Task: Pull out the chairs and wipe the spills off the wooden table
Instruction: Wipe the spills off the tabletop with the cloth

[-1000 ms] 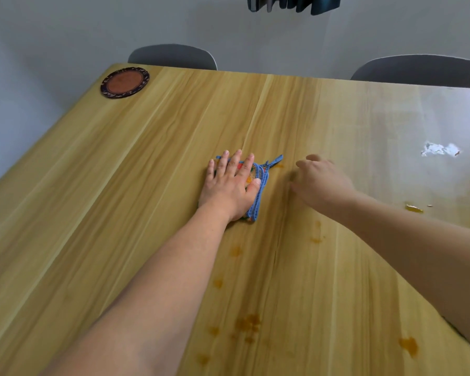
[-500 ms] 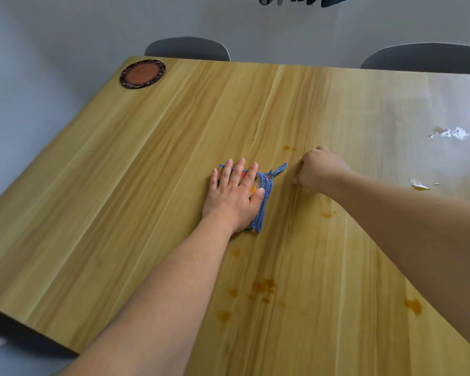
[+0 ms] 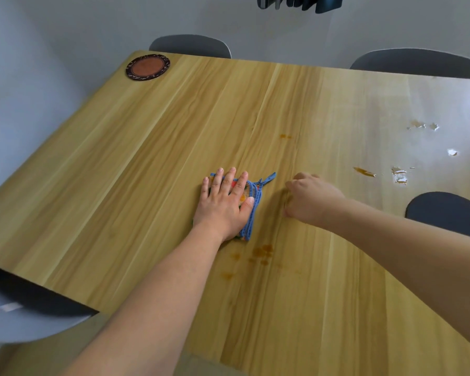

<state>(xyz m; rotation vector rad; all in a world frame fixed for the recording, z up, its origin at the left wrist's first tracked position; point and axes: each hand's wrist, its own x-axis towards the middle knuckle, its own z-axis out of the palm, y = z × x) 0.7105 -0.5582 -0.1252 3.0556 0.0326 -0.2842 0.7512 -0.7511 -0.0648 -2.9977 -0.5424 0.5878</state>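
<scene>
Our left hand (image 3: 223,204) presses flat on the blue-edged cloth (image 3: 251,210), mid wooden table (image 3: 120,172). Right hand (image 3: 311,199) curled, seemingly empty. Cloth soft, light; we'd pinch its corner loop.

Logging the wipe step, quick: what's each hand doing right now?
Left hand: open, fingers straight, pressing the blue-edged cloth flat on the wooden table.
Right hand: fingers curled, holding nothing, knuckles at the tabletop.
</scene>
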